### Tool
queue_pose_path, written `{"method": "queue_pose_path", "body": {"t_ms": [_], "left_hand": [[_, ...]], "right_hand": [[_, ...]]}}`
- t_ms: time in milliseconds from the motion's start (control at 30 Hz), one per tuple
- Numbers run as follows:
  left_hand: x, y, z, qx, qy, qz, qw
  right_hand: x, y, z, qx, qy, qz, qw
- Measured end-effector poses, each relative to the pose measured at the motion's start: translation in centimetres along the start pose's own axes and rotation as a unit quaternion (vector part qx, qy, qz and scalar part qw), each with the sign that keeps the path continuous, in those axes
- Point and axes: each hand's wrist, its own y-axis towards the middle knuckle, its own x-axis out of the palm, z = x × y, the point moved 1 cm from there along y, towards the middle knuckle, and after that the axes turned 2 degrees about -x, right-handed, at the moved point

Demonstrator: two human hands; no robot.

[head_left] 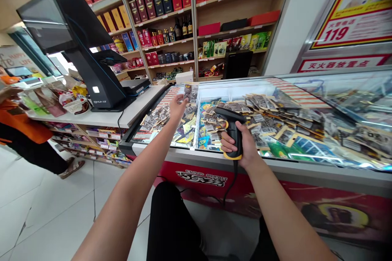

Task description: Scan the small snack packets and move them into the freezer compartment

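My right hand (245,144) is wrapped round the grip of a black and yellow barcode scanner (235,133), held upright above the front edge of the chest freezer (171,151). From the scanner's base a black cable hangs down. Farther back and to the left, my left hand (178,109) pinches a small clear and dark snack packet (191,93) at its fingertips, over the freezer's left section. Below both hands lie many small packets (153,120), brown, yellow and blue, with a white wire divider (197,124) between the sections.
To the left, a black checkout terminal (79,49) stands on a white counter (112,119). A person in an orange top (21,120) stands beyond it. Shelves of boxes and bottles (165,8) line the back. The scanner cable (234,183) droops before the freezer's red front.
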Motion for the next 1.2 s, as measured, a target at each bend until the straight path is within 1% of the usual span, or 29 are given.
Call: {"method": "queue_pose_path", "body": {"t_ms": [67,133,200,300,433,833,933,1100,1200], "left_hand": [[1.3,-1.9,-0.3,-0.031,-0.045,0.004,0.998],[2.0,-3.5,-0.5,-0.043,-0.051,0.000,0.998],[2.1,-4.7,-0.7,-0.045,-0.043,-0.003,0.998],[1.5,-5.3,-0.9,-0.046,-0.041,-0.015,0.998],[1.1,-5.4,-0.9,-0.039,-0.034,-0.023,0.998],[1.2,-6.0,-0.3,-0.049,0.004,-0.045,0.998],[1.3,-5.8,-0.8,-0.073,0.011,-0.031,0.997],[2.4,-4.1,-1.6,-0.150,0.045,-0.006,0.988],[3.9,-2.3,-1.3,-0.144,0.090,-0.019,0.985]], "right_hand": [[0.2,0.0,0.1,0.005,-0.014,0.004,1.000],[0.4,0.0,0.3,0.007,-0.038,0.012,0.999],[0.6,0.0,0.5,0.004,-0.072,0.021,0.997],[0.9,0.1,0.8,0.006,-0.118,0.029,0.993],[1.2,0.0,0.9,0.013,-0.146,0.032,0.989],[0.9,0.2,0.9,0.005,-0.137,0.028,0.990],[0.8,0.1,0.8,-0.005,-0.112,0.025,0.993],[0.2,0.1,0.1,-0.027,-0.025,0.020,0.999],[-0.1,0.2,-0.1,-0.029,0.019,0.033,0.999]]}}
